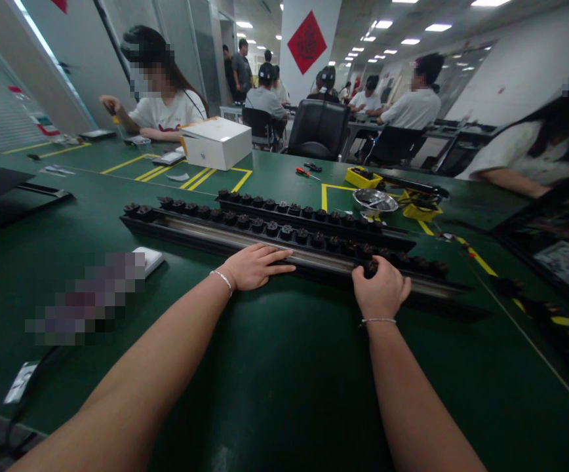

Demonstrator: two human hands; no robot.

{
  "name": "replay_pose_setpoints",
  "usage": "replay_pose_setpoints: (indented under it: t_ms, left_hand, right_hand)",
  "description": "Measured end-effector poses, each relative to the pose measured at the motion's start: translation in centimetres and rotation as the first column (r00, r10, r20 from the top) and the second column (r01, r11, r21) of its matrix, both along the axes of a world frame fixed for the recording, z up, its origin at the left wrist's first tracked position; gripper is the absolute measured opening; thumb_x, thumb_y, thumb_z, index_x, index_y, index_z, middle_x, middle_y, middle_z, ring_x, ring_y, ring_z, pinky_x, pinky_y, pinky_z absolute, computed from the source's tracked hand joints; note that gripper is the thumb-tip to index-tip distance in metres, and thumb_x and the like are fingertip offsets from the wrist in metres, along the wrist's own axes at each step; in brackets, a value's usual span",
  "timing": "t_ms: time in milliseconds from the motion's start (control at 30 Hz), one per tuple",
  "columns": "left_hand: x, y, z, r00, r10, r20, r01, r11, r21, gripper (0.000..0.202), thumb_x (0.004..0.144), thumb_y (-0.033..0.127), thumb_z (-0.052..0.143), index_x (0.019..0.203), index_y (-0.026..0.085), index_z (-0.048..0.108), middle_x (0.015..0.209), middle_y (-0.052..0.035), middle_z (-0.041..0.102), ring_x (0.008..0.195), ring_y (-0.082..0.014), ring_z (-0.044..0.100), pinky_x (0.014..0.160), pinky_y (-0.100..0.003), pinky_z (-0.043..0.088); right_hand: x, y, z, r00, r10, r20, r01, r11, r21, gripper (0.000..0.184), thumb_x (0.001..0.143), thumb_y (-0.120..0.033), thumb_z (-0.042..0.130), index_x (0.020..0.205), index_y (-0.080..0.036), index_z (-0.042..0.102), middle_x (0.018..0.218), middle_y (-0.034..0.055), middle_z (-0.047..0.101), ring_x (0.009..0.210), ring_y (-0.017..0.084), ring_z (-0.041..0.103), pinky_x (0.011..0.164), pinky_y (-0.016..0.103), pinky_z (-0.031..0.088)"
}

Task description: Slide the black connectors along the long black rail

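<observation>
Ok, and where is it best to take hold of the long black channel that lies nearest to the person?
Probably near both ends of the channel, one hand at each, coming from the person's side. It is long and narrow, so one central grip may let it tip. A row of black knobs stands close behind, leaving little finger room there. The left hand lies at its near edge.

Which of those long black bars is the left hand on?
The nearest one: the left hand lies on it, and its silvery inside shows. The other bars lie farther back, lined with black knobs.
</observation>
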State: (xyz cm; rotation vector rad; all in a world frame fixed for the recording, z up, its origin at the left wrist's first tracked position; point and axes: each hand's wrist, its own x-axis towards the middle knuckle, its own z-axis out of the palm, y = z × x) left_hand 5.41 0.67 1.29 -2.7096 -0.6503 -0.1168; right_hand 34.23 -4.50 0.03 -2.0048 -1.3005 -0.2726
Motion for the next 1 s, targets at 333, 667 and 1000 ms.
replay_pose_setpoints:
  t_ms: [333, 667, 1000]
  left_hand:
    - [0.0, 0.0, 0.0, 1.0, 0.003, 0.008, -0.003, 1.0, -0.01, 0.062, 0.083, 0.024, 0.049, 0.142, 0.033, 0.032, 0.151, -0.0044, 0.03, 0.118, -0.0241, 0.047, 0.101, -0.039, 0.031]
    - [0.0, -0.1, -0.1, 0.999, -0.01, 0.045, 0.011, 1.0, -0.001, 0.063, 0.081, 0.023, 0.051, 0.141, 0.03, 0.035, 0.15, -0.0043, 0.032, 0.124, -0.0246, 0.044, 0.104, -0.04, 0.031]
    - [-0.1, -0.1, -0.2, 0.999, 0.005, 0.053, -0.003, 0.999, -0.034, 0.061, 0.084, 0.024, 0.048, 0.142, 0.028, 0.032, 0.15, -0.0031, 0.031, 0.133, -0.0232, 0.035, 0.109, -0.039, 0.024]
  right_hand:
    - [0.7, -0.2, 0.3, 0.999, 0.024, 0.045, -0.023, 0.999, -0.023, 0.045, 0.072, -0.035, 0.048, 0.11, -0.015, 0.059, 0.104, 0.014, 0.063, 0.102, 0.027, 0.053, 0.096, 0.045, 0.032]
    - [2.7, -0.6, 0.3, 0.993, 0.046, 0.108, -0.035, 0.994, -0.102, 0.039, 0.074, -0.039, 0.048, 0.104, -0.017, 0.062, 0.102, 0.0126, 0.062, 0.105, 0.029, 0.05, 0.091, 0.047, 0.035]
    - [2.2, -0.7, 0.5, 0.999, -0.005, 0.051, 0.009, 0.997, -0.073, 0.044, 0.073, -0.036, 0.05, 0.112, -0.017, 0.059, 0.11, 0.0132, 0.062, 0.108, 0.029, 0.05, 0.095, 0.047, 0.034]
